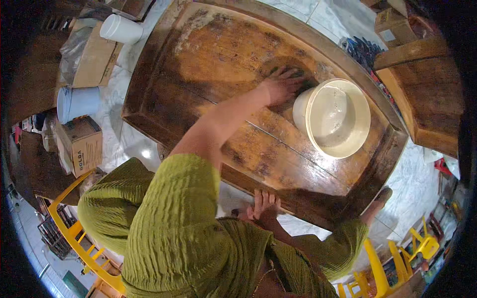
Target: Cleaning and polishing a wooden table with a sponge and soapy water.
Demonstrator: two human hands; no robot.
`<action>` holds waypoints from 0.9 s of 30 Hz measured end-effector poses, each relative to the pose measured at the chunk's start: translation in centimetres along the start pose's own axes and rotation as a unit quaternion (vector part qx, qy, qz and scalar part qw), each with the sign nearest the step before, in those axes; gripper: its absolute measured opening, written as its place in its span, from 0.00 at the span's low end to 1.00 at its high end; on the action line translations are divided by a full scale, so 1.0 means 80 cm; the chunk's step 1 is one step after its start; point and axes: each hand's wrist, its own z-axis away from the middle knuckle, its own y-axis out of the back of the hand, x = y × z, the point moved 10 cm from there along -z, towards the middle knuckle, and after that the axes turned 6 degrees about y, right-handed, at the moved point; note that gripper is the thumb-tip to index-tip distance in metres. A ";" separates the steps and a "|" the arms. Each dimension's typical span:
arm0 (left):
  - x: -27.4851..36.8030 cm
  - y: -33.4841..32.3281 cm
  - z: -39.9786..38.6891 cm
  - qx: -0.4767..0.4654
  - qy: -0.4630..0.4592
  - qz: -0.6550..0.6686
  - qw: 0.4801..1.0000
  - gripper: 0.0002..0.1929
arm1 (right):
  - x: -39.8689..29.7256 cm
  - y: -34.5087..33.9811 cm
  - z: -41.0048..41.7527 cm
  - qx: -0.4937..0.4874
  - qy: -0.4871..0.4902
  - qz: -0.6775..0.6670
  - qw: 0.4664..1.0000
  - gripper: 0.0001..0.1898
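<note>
My left hand (285, 86) lies palm down on a large brown wooden panel with a raised frame (257, 143), just left of a cream plastic bucket (309, 115). A dark patch surrounds its fingers; whether something is under the palm cannot be told. The bucket stands on the panel, holding cloudy liquid. With its fingers over the near edge of the frame, my right hand (265, 205) holds on close to my body. The panel's surface is blotchy, with a wet shine near the bucket and pale scuffed marks at the far left corner.
Left on the marble-like floor (130, 145) are a white bucket (121, 29), a light blue bucket (80, 103) and cardboard boxes (87, 147). Another wooden piece (425, 97) stands at right. Yellow plastic chairs (380, 268) are at lower right, with more yellow plastic furniture (70, 231) at lower left.
</note>
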 end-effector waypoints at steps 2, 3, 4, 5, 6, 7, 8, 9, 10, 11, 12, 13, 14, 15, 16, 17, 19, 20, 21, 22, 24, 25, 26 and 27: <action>-0.034 0.000 0.038 -0.055 0.038 -0.098 0.993 0.23 | 0.003 -0.006 0.000 -0.047 -0.006 0.012 0.999 0.30; -0.061 -0.001 0.051 -0.086 0.070 -0.168 0.980 0.24 | 0.004 -0.006 0.000 -0.046 -0.006 0.013 0.999 0.30; -0.102 0.006 0.060 -0.099 0.158 -0.173 0.967 0.25 | 0.005 -0.009 0.001 -0.054 -0.012 0.005 0.998 0.30; -0.143 0.012 0.071 -0.112 0.245 -0.176 0.947 0.26 | 0.007 -0.013 0.003 -0.063 -0.019 -0.003 0.998 0.30; -0.166 0.015 0.077 -0.112 0.246 -0.178 0.946 0.26 | 0.006 -0.015 0.005 -0.062 -0.017 -0.004 0.998 0.30; -0.198 0.026 0.088 -0.066 0.304 -0.162 0.936 0.26 | 0.002 -0.014 0.008 -0.044 -0.005 0.011 0.999 0.31; -0.214 0.043 0.094 -0.020 0.358 -0.145 0.922 0.26 | -0.001 -0.012 0.008 -0.025 0.005 0.026 0.999 0.31; -0.207 0.039 0.089 -0.021 0.357 -0.147 0.922 0.26 | 0.000 -0.015 0.008 -0.023 0.004 0.024 0.999 0.31; -0.197 0.028 0.086 -0.034 0.391 -0.152 0.907 0.27 | -0.001 -0.012 0.008 -0.002 0.012 0.015 1.000 0.32; -0.184 0.023 0.078 -0.045 0.424 -0.156 0.891 0.27 | 0.000 -0.006 0.006 0.019 0.018 0.008 1.000 0.32; -0.157 0.017 0.071 -0.045 0.421 -0.158 0.892 0.27 | 0.000 0.001 0.001 0.022 0.017 0.007 1.000 0.32; -0.116 0.005 0.063 -0.070 0.376 -0.189 0.905 0.29 | 0.001 0.003 -0.004 -0.024 -0.002 -0.016 1.000 0.32; -0.090 -0.004 0.060 -0.093 0.329 -0.219 0.914 0.30 | 0.002 -0.002 -0.006 -0.070 -0.020 -0.039 0.997 0.32; -0.088 -0.004 0.062 -0.092 0.329 -0.220 0.914 0.30 | 0.003 -0.003 -0.006 -0.069 -0.020 -0.038 0.997 0.32; -0.081 -0.002 0.059 -0.054 0.317 -0.137 0.937 0.30 | 0.001 -0.001 -0.004 -0.046 -0.008 -0.027 0.999 0.32; -0.072 0.002 0.054 -0.018 0.300 -0.052 0.952 0.29 | 0.001 0.002 -0.001 -0.023 0.001 -0.016 1.000 0.32; -0.099 0.013 0.054 -0.044 0.276 -0.131 0.951 0.29 | 0.007 -0.011 0.002 -0.033 -0.007 -0.010 0.999 0.32; -0.118 0.021 0.057 -0.069 0.255 -0.211 0.941 0.28 | 0.006 -0.016 0.005 -0.044 -0.010 -0.006 0.999 0.33; -0.143 0.027 0.055 -0.071 0.258 -0.210 0.940 0.28 | 0.003 -0.017 0.007 -0.047 -0.008 -0.007 0.999 0.33; -0.182 0.040 0.056 -0.040 0.318 -0.161 0.933 0.28 | 0.000 -0.015 0.005 -0.039 -0.002 0.004 0.999 0.33; -0.202 0.044 0.055 -0.009 0.373 -0.113 0.921 0.28 | 0.001 -0.012 0.004 -0.029 0.001 0.013 0.999 0.33; -0.198 0.041 0.053 -0.003 0.393 -0.119 0.912 0.28 | 0.002 -0.011 0.002 -0.031 0.003 0.012 0.999 0.33; -0.193 0.037 0.053 0.003 0.413 -0.125 0.902 0.28 | 0.001 -0.011 0.001 -0.033 0.006 0.012 0.999 0.33; -0.179 0.021 0.050 -0.002 0.384 -0.178 0.906 0.29 | 0.001 -0.013 -0.001 -0.030 0.009 0.013 0.999 0.33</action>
